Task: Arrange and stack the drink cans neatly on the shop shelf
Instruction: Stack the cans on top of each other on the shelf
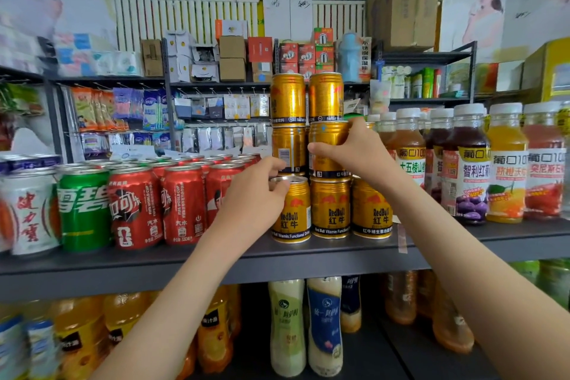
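Gold Red Bull cans stand stacked on the grey shelf in the middle of the view. Three form the bottom row: left, middle, right. Two sit in the middle tier, left and right, and two more on top, left and right. My left hand grips the rim of the bottom left can. My right hand wraps around the middle-tier right can, thumb on its left side.
Red cola cans, a green can and a white can fill the shelf to the left. Juice bottles crowd the right. More bottles stand on the shelf below. Hanging packets and boxes are behind.
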